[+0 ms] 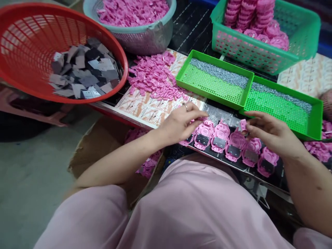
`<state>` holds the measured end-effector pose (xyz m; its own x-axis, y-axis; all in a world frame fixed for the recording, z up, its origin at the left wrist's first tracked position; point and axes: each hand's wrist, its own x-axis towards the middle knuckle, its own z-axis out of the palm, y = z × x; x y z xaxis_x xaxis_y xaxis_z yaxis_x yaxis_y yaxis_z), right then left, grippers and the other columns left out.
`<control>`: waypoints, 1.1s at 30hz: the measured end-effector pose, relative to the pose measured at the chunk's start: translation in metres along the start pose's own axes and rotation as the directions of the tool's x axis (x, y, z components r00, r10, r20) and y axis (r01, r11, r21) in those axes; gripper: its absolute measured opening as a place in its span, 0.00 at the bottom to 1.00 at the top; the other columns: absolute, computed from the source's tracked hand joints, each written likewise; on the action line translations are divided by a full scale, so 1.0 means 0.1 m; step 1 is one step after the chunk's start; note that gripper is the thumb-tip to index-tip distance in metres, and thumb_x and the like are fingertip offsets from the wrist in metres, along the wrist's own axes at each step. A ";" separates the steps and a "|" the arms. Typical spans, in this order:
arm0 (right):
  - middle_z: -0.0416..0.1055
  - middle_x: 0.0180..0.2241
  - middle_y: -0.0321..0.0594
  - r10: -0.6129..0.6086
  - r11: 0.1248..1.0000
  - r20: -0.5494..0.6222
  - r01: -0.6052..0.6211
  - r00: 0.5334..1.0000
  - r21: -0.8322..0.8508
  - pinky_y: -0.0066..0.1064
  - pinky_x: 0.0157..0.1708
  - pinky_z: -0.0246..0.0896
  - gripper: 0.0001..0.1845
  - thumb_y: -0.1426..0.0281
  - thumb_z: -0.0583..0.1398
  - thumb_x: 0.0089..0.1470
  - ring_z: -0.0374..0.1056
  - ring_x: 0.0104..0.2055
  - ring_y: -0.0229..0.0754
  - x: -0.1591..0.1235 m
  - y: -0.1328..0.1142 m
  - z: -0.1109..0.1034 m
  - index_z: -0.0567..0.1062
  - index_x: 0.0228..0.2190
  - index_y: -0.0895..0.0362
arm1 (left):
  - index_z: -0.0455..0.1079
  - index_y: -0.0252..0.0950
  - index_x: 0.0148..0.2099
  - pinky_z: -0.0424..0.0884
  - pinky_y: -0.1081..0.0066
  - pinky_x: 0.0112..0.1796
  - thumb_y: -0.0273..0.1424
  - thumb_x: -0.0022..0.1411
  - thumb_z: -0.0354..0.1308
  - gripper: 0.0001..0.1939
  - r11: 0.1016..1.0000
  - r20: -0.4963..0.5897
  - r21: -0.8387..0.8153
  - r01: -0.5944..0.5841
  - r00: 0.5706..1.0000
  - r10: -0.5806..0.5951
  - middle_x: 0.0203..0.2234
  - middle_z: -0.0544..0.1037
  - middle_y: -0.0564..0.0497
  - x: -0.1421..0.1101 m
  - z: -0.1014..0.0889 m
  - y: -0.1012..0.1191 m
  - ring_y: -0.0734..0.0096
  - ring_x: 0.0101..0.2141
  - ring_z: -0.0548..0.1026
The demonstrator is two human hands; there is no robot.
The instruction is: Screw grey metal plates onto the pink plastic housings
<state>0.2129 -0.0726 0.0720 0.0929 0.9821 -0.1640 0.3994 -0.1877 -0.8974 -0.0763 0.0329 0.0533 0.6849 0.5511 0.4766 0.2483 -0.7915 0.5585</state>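
Note:
Along the table's front edge lies a row of several pink plastic casings [220, 136], each with a dark or grey plate [234, 151] set in its lower half. My left hand [180, 122], with a ring on one finger, bends over the left end of this row. Its thumb and fingers pinch close together at the top of a casing [204, 133]; whatever they grip is hidden. Above the right part of the row, my right hand [277, 133] holds a small pink plastic piece [243, 125] between thumb and fingertips, its other fingers curled loosely.
Two green trays [214, 98] of small metal screws [220, 73] stand behind the row. Loose pink pieces [158, 76] are heaped left of them. A red basket [121, 74] holds grey plates; a pale basket [147, 38] and a green basket [306, 33] hold pink parts.

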 end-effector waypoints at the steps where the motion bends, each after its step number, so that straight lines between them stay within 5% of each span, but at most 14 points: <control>1: 0.75 0.34 0.38 -0.029 0.998 -0.029 0.027 0.999 -0.056 0.35 0.30 0.74 0.18 0.60 0.65 0.51 0.73 0.30 0.40 0.00 0.03 -0.02 0.75 0.45 0.50 | 0.73 0.33 0.47 0.73 0.75 0.38 0.25 0.65 0.54 0.10 0.999 0.021 0.002 -0.042 0.999 0.042 0.36 0.77 0.48 0.00 0.06 0.03 0.75 0.37 0.76; 4: 0.77 0.34 0.40 -0.123 0.952 -0.113 0.084 0.986 -0.296 0.40 0.35 0.72 0.11 0.59 0.63 0.53 0.74 0.33 0.44 0.06 0.07 -0.05 0.77 0.37 0.51 | 0.72 0.33 0.49 0.73 0.72 0.44 0.24 0.66 0.52 0.11 0.993 0.076 0.050 -0.109 0.992 0.105 0.41 0.79 0.48 0.01 0.18 0.07 0.73 0.41 0.77; 8: 0.79 0.37 0.36 -0.255 0.763 -0.025 0.186 0.967 -0.619 0.39 0.38 0.68 0.10 0.64 0.58 0.56 0.74 0.37 0.45 0.24 0.04 0.09 0.79 0.37 0.50 | 0.69 0.34 0.54 0.74 0.72 0.41 0.26 0.68 0.50 0.14 0.978 0.134 0.174 -0.111 0.987 0.088 0.36 0.81 0.50 0.07 0.27 0.12 0.73 0.36 0.79; 12: 0.79 0.38 0.35 -0.202 0.573 0.035 0.147 0.979 -0.806 0.36 0.31 0.63 0.12 0.65 0.57 0.58 0.74 0.37 0.46 0.43 0.01 0.26 0.80 0.40 0.50 | 0.71 0.32 0.50 0.75 0.72 0.40 0.26 0.68 0.50 0.12 0.969 0.140 0.201 -0.141 0.983 0.114 0.38 0.81 0.50 0.07 0.31 0.19 0.72 0.35 0.80; 17: 0.77 0.45 0.35 -0.304 0.444 0.116 0.249 0.946 -0.861 0.34 0.28 0.58 0.16 0.67 0.53 0.61 0.74 0.38 0.43 0.43 0.03 0.29 0.80 0.41 0.52 | 0.71 0.36 0.51 0.75 0.74 0.43 0.23 0.67 0.49 0.14 0.970 0.221 0.204 -0.135 0.971 0.088 0.42 0.81 0.51 -0.03 0.29 0.22 0.74 0.39 0.80; 22: 0.78 0.42 0.34 -0.303 0.354 0.071 0.181 0.950 -0.918 0.32 0.21 0.44 0.14 0.61 0.56 0.60 0.72 0.33 0.43 0.37 0.03 0.33 0.79 0.42 0.49 | 0.71 0.32 0.52 0.73 0.74 0.45 0.21 0.66 0.49 0.15 0.952 0.186 0.220 -0.213 0.967 0.173 0.39 0.81 0.49 -0.06 0.30 0.27 0.74 0.39 0.79; 25: 0.78 0.41 0.35 -0.303 0.345 0.060 0.168 0.951 -0.923 0.32 0.20 0.41 0.14 0.62 0.56 0.60 0.71 0.30 0.41 0.38 0.04 0.35 0.80 0.41 0.48 | 0.72 0.31 0.48 0.73 0.71 0.41 0.22 0.66 0.50 0.12 0.927 0.157 0.254 -0.277 0.957 0.243 0.36 0.81 0.50 -0.06 0.39 0.32 0.72 0.36 0.78; 33: 0.78 0.39 0.33 -0.468 0.490 0.006 0.265 0.884 -0.830 0.29 0.24 0.56 0.12 0.63 0.58 0.60 0.72 0.31 0.36 0.13 -0.08 0.41 0.81 0.38 0.50 | 0.73 0.33 0.40 0.69 0.65 0.46 0.24 0.70 0.44 0.16 0.845 0.197 0.337 -0.416 0.908 0.369 0.43 0.80 0.48 -0.13 0.54 0.44 0.70 0.44 0.77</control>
<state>0.1732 -0.0574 0.0603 -0.1104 0.9559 0.2721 0.9777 0.1537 -0.1434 -0.0372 -0.0240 0.0349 0.8485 0.1566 0.5055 0.1554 -0.9868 0.0449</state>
